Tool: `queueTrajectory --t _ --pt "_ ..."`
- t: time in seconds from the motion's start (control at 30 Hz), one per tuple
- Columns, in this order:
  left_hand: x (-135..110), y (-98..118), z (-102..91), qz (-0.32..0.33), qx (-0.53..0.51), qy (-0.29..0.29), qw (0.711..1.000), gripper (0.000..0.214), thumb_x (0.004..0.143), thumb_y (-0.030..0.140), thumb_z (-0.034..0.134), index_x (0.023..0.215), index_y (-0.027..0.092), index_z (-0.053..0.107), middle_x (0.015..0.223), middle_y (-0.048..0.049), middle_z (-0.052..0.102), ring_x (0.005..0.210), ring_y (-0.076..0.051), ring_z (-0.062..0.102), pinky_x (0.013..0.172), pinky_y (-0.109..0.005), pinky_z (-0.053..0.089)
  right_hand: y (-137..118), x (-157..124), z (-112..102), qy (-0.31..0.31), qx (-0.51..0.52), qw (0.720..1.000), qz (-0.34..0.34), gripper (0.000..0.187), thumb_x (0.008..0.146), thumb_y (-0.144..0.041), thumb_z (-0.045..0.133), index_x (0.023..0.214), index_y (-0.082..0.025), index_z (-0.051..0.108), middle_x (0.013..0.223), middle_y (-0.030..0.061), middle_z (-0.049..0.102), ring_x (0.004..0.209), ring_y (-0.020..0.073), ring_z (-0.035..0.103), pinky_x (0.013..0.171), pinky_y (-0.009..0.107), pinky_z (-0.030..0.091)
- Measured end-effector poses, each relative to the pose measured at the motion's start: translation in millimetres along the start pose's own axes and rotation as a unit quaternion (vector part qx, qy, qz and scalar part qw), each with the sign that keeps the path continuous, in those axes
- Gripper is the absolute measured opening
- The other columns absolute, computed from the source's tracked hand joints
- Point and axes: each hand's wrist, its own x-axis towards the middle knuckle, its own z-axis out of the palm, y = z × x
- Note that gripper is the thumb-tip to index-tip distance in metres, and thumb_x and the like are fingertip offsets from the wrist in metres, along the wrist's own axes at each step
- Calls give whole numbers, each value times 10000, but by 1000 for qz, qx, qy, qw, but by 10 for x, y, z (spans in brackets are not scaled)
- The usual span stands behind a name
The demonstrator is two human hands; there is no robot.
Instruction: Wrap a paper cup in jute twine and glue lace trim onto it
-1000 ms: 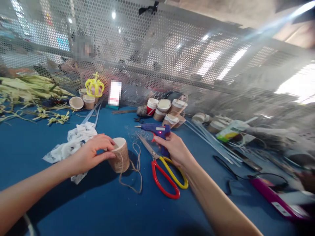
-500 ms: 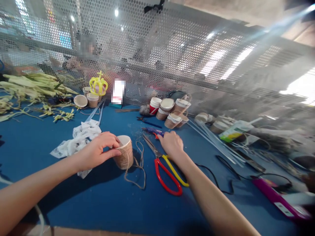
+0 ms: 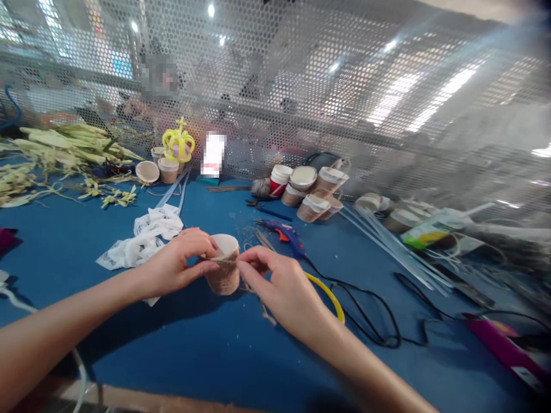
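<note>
A paper cup (image 3: 224, 278) wrapped in brown twine stands on the blue table, its white inside facing up. My left hand (image 3: 178, 264) grips its rim from the left, fingers inside and thumb outside. At the cup's right side my right hand (image 3: 279, 281) pinches the twine (image 3: 230, 261), which runs across the cup just below the rim. Behind that hand lies a blue glue gun (image 3: 287, 234) with a red trigger. Scissors (image 3: 329, 289) lie under my right hand and forearm, which hide most of them; a yellow handle and part of the blades show.
White lace (image 3: 150, 235) lies left of the cup. Several paper cups (image 3: 313, 206) stand at the back, near clear glue sticks (image 3: 383, 246). A black cord (image 3: 379, 310) loops on the right. Pale husks (image 3: 64, 146) are heaped back left, before a perforated metal screen (image 3: 258, 86).
My right hand has let go of the glue gun and moved left to the cup, where it now pinches the twine. My left hand keeps its hold on the cup.
</note>
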Motion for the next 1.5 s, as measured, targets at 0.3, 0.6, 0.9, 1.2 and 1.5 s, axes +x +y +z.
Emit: queueTrajectory --t 0.3,0.6,0.9,1.2,1.5 --pt "9 59 -38 -25 -89 -24 995 130 845 196 498 739 149 557 862 -58 620 886 -173 558 858 -325 390 51 3 -99 38 36 998 18 143 814 -273 498 722 -179 553 523 -51 426 482 92 377 453 207 336" --pt "9 85 -33 -66 -147 -52 986 155 850 224 490 730 150 555 906 -65 617 902 -171 560 838 -316 424 126 -28 -82 25 55 997 40 152 811 -297 506 726 -182 558 535 -45 454 494 98 404 467 218 350" --pt "5 93 -50 -85 -209 -74 971 165 850 254 497 750 147 572 931 -68 596 944 -180 553 876 -325 410 131 -24 -99 17 53 998 20 142 812 -251 503 692 -184 541 568 -35 479 517 98 415 480 217 358" --pt "3 95 -71 -86 -257 -92 958 261 843 370 508 716 154 576 925 -66 611 990 -191 540 893 -331 409 211 -17 -92 -26 215 976 -8 178 785 -207 536 619 -184 477 976 66 622 827 149 587 682 279 468" --pt "1 20 -44 -105 -216 -87 967 165 846 283 503 778 153 580 971 -70 593 997 -182 542 906 -331 398 273 -14 -64 -55 253 966 18 132 772 -217 548 665 -187 475 753 1 564 626 96 509 604 245 439"
